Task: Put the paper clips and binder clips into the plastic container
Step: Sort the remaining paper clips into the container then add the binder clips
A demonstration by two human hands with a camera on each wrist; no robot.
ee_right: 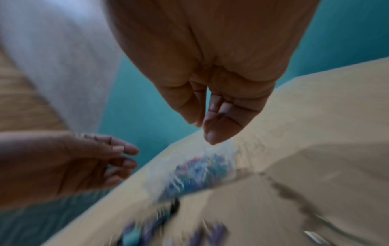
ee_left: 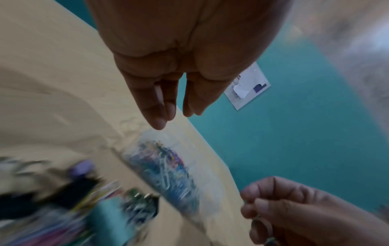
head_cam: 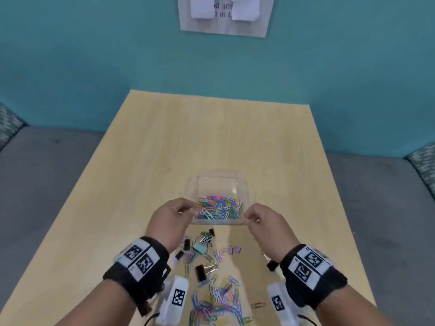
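Observation:
A clear plastic container stands mid-table with a heap of coloured paper clips inside. My left hand hovers at its front left corner; the right wrist view shows those fingers loosely spread and holding nothing. My right hand hovers at the front right corner with fingertips drawn against the thumb; I cannot tell whether anything is pinched there. Nearer me lie loose paper clips, a black binder clip, purple binder clips and a teal one. Both wrist views are blurred.
The light wood table butts against a teal wall with a paper notice. Grey bench seats flank the table. A small black binder clip lies beside my right wrist and a lone clip lies near the front edge.

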